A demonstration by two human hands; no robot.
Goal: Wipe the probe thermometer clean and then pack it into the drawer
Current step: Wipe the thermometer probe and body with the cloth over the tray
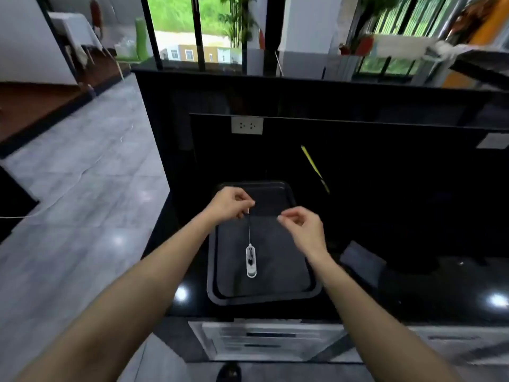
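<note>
Head view, looking down over a glossy black tabletop (385,285). Dark tray (300,292) set near the front edge, its long side running away from the viewer, a darker cloth-like sheet (275,260) lying inside it.

Left hand (230,204) raised above the far half of the tray, grip closed: thumb and forefinger pinched on the tip end of the thermometer (251,260). Thin probe hanging straight down from that pinch, white oblong body at the bottom, over the middle of the tray. Cannot tell whether the body touches the sheet or hangs just clear of it. Dark marks showing on the body face.

Right hand (301,228) just beside the probe, to its right, apart from it. Fingers curled, thumb and forefinger tips close together; nothing seen between them, and cannot tell whether this grip is fully closed.

Yellow stick-like item (312,164) lying aslant on the tabletop beyond the tray, well apart from both hands. White socket plate (247,125) on the dark upstand behind. Drawer (264,340) fronts with dark slot handles below the front edge. Grey tiled floor (82,188) at left.
</note>
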